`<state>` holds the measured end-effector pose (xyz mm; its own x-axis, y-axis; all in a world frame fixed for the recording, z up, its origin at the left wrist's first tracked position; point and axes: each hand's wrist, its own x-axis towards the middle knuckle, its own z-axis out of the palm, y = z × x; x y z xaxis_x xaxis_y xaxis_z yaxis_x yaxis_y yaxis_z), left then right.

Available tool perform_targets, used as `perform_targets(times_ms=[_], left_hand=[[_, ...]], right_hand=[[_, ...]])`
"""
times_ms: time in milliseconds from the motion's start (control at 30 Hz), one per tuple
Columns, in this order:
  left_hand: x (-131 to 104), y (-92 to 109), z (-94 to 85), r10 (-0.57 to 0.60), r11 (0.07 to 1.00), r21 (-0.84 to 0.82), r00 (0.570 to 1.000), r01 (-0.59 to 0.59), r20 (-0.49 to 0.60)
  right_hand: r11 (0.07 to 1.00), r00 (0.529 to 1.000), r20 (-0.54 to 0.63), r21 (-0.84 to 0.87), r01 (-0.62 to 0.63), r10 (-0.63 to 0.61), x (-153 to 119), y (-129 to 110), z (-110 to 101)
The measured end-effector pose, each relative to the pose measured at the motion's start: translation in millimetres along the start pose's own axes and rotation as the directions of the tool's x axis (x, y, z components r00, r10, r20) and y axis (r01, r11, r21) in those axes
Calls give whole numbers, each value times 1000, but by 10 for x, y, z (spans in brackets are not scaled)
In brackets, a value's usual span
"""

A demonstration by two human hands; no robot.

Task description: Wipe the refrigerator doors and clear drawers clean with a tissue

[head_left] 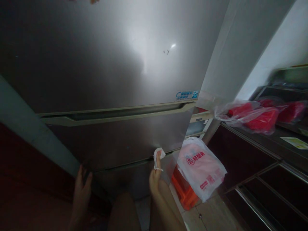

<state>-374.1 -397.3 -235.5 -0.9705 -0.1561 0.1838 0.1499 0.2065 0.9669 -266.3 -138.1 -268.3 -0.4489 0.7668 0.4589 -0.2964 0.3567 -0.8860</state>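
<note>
A grey metallic refrigerator (pixel 120 138) with several stacked fronts fills the middle of the view. My right hand (pixel 154 179) reaches to its lower part, holding a small white cloth (pixel 155 157) over the fingers. The cloth lies against the front, by the dark seam (pixel 130 165) below the middle panel. At the lower left, my left hand (pixel 82 186) is beside the refrigerator's left edge, thumb and fingers apart, with nothing seen in it. Whether its fingertips touch the edge I cannot tell. My legs (pixel 126 211) show below, between the arms.
Right of the refrigerator, a white plastic bag (pixel 199 170) with red print rests on an orange crate (pixel 184 192) on the tiled floor. Farther right, dark cabinets (pixel 243 154) carry red items in clear plastic bags (pixel 260 117). A dark red surface (pixel 29 192) borders the left.
</note>
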Motion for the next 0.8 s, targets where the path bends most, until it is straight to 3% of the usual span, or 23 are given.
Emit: perform_targets(times_ms=[167,233,300,367,433,500,633,700,800], left_hand=[[-46,65,4,-23,996,-89,1000,24,2],[-65,97,1,-67,984,-166,998,63,-18],[-83,125,-8,-106,962,-253,994,97,-23],[-106,138,-31,-120,947,-301,993,112,-8],[-138,132,-69,-104,955,-279,995,100,-1],[-185,114,-125,-86,970,-229,996,79,-23],[-308,77,-289,-80,978,-194,996,73,-30],[-375,67,-389,-78,975,-205,997,80,18],[-467,58,-514,-109,968,-219,992,122,70]], right_hand=[[998,998,47,55,-37,35,-266,-41,0],[996,992,124,84,5,-15,-326,-207,82],[985,952,272,132,108,-141,-316,-486,225],[938,835,430,195,286,-344,-208,-872,403],[800,662,453,268,538,-597,-14,-1321,590],[645,470,500,266,717,-728,224,-1757,784],[351,164,618,193,916,-769,626,-2306,1248],[217,29,686,190,958,-727,747,-2376,1492],[63,-120,740,215,975,-662,856,-2334,1762]])
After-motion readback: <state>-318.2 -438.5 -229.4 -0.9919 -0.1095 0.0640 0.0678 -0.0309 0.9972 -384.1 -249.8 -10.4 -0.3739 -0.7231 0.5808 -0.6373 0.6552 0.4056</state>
